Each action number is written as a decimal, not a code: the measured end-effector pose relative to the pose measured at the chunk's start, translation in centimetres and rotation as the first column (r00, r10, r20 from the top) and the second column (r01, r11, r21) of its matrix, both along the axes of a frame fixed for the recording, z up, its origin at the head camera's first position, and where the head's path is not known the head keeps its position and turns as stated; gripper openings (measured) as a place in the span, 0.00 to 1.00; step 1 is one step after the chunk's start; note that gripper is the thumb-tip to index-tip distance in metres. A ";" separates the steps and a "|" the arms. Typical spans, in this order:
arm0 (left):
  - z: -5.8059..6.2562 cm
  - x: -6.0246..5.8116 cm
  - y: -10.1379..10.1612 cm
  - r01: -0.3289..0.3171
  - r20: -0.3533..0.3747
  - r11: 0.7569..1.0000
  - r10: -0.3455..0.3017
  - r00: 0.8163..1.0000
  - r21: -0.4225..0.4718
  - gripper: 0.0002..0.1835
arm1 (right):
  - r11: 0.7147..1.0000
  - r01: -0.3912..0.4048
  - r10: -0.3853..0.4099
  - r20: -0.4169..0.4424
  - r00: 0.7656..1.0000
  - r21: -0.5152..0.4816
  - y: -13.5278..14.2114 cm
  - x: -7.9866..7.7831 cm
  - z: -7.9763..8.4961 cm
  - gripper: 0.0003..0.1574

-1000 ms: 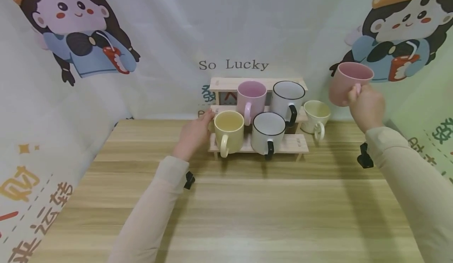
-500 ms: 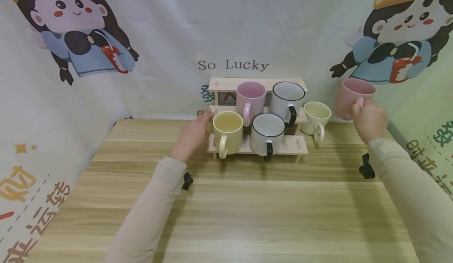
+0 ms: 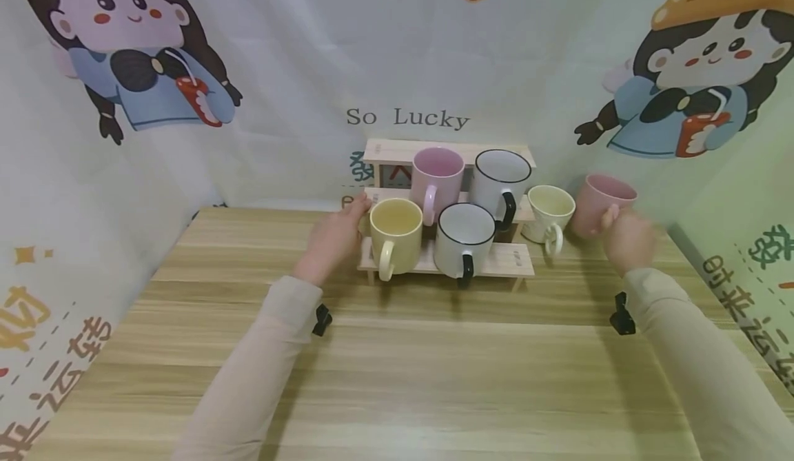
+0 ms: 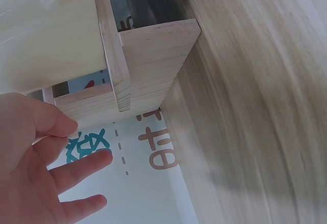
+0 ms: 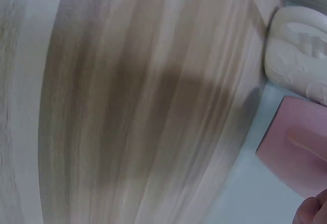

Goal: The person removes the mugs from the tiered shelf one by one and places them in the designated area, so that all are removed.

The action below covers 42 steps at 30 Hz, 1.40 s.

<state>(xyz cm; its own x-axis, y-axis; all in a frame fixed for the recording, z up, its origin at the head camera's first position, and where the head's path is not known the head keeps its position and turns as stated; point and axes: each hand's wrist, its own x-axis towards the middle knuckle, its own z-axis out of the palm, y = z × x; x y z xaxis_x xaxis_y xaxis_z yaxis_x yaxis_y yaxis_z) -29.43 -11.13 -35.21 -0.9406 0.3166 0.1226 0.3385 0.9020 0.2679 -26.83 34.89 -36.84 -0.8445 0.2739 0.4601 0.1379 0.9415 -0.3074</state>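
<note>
My right hand (image 3: 629, 239) grips a darker pink mug (image 3: 598, 202) by its handle, just right of a small cream cup (image 3: 548, 206). In the right wrist view the mug (image 5: 301, 137) hangs close to the table, and contact is hard to tell. With thumb and forefinger, my left hand (image 3: 331, 237) pinches the left end of a tiered wooden rack (image 3: 505, 261); the other fingers stretch out in the left wrist view. A yellow mug (image 3: 397, 240) and a black-rimmed white mug (image 3: 465, 237) stand on the lower tier. Behind them are a lilac-pink mug (image 3: 437, 182) and a bigger white mug (image 3: 501, 185).
The rack stands at the back of the wood-grain table (image 3: 397, 378), close to a printed cloth backdrop (image 3: 285, 116). Cloth also rises at the table's left and right sides. The rack's top tier (image 3: 453, 151) bears no mug.
The right hand has lowered the darker pink mug from in front of the backdrop down beside the cream cup. The left hand keeps its place at the rack's end.
</note>
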 end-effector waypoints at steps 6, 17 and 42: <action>-0.1 0.3 0.0 -0.010 0.018 1.000 0.010 1.000 0.005 0.33 | 0.997 0.050 -0.049 0.024 0.999 -0.055 -0.5 0.0 -0.7 0.29; 0.1 0.4 0.5 0.005 0.021 1.000 -0.005 1.000 -0.005 0.33 | 0.997 0.035 -0.025 0.140 0.990 -0.064 0.0 0.6 -1.3 0.30; 0.4 0.2 0.4 -0.021 0.012 1.000 0.021 1.000 -0.019 0.32 | 0.990 -0.022 0.071 0.355 0.932 -0.139 0.2 0.2 1.7 0.32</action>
